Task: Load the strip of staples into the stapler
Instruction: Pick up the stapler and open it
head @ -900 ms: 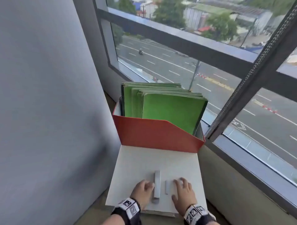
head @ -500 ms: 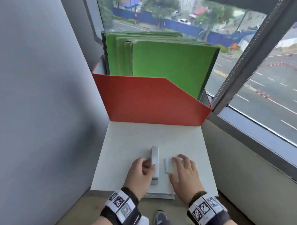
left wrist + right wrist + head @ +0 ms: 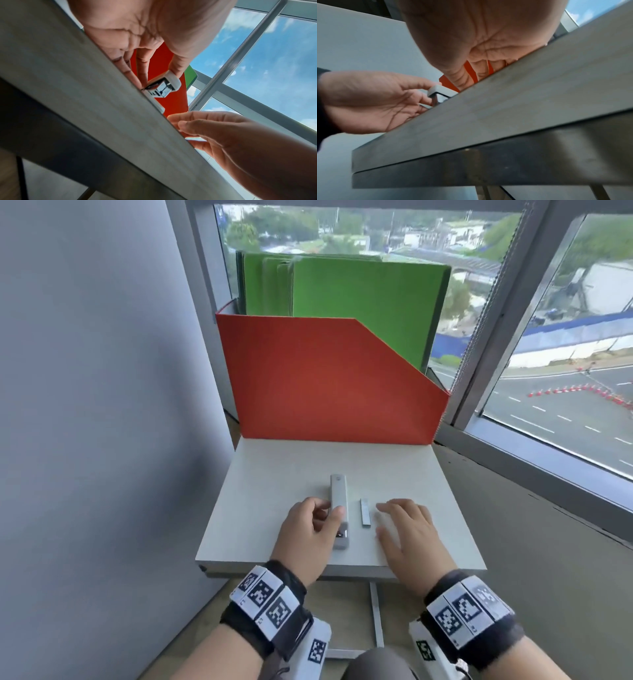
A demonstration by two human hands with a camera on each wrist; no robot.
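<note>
White plastic sat under your left hand (image 3: 310, 529), whose thumb and curled fingers gripped the stapler (image 3: 339, 510) lying lengthwise on the small white table (image 3: 274, 474). Your right hand (image 3: 407, 534) lay relaxed and flat on the tabletop, holding nothing, with the strip of staples (image 3: 365, 512) just beside its fingertips, between that hand and the stapler. Beyond them stood a red file holder (image 3: 318, 381) with green folders (image 3: 363, 302).
</note>
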